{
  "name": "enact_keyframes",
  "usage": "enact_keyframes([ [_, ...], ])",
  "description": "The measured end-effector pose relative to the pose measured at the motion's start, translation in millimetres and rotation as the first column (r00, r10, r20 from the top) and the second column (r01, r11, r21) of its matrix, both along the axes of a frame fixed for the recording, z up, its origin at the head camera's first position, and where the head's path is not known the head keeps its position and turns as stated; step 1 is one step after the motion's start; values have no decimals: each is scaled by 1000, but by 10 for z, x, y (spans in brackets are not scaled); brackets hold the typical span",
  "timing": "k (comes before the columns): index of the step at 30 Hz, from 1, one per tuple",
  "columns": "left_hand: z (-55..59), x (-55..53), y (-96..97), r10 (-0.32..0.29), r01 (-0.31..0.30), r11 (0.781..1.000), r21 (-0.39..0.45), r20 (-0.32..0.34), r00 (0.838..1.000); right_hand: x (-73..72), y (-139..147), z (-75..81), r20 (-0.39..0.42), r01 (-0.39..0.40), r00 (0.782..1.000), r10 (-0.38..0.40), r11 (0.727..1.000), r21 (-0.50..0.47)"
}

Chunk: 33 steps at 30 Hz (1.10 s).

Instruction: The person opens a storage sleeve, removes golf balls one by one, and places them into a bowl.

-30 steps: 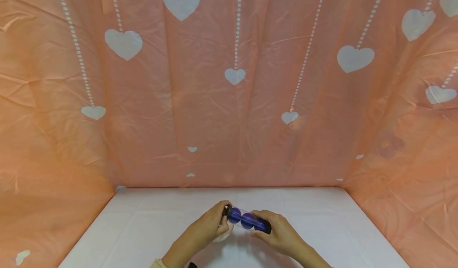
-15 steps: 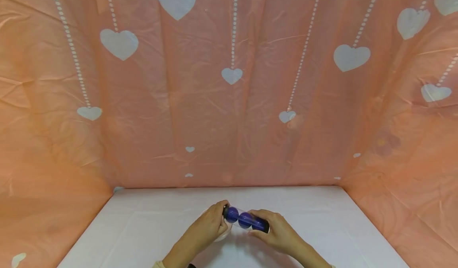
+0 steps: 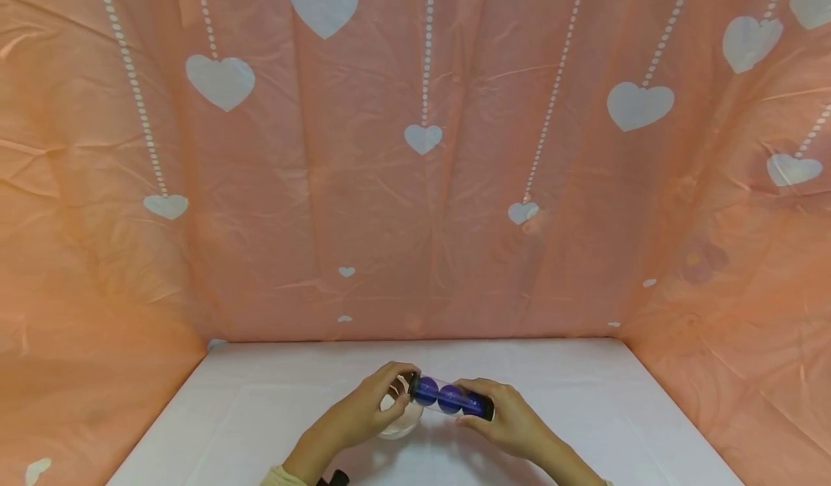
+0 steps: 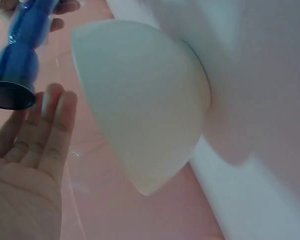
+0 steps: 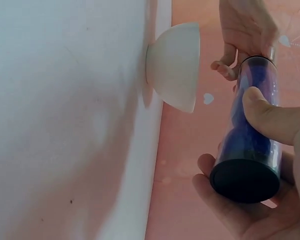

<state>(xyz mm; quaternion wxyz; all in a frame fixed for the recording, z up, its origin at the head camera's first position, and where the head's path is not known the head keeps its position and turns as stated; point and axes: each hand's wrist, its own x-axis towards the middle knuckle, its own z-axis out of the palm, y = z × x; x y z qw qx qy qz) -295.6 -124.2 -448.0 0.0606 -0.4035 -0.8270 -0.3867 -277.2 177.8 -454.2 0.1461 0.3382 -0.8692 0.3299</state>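
A clear tube with black end caps and blue-purple balls inside (image 3: 448,398) is held slantwise above the table. My right hand (image 3: 509,421) grips its right end, thumb on top and fingers underneath. My left hand (image 3: 363,408) is at the other end, with thumb and fingertips beside the black cap (image 4: 11,95). In the left wrist view those fingers are fairly straight and spread, the palm facing the tube. A white bowl (image 5: 176,67) stands upright on the table just behind and below the left hand, which partly hides it in the head view.
The white tabletop (image 3: 273,385) runs back to a pink-orange hanging sheet printed with white hearts (image 3: 363,183). The same sheeting closes off both sides. A small black object (image 3: 337,478) shows by the left wrist at the bottom edge.
My left hand has loosened from around the tube's left cap, its fingers spreading and the wrist shifting slightly left. More of the bowl shows now. The right hand keeps its grip.
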Motion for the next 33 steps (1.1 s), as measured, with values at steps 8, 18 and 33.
enact_keyframes([
  [8,-35,-54,-41,-65,62,994,85,29,997,-1,-1,18,52,-79,995,80,996,-31],
  [18,-23,-48,-65,-98,88,989,115,81,992,-1,-9,8,70,-149,986,154,986,-69],
  [33,-8,-29,-63,-140,127,987,98,142,980,-2,8,-1,159,-194,965,209,976,-101],
])
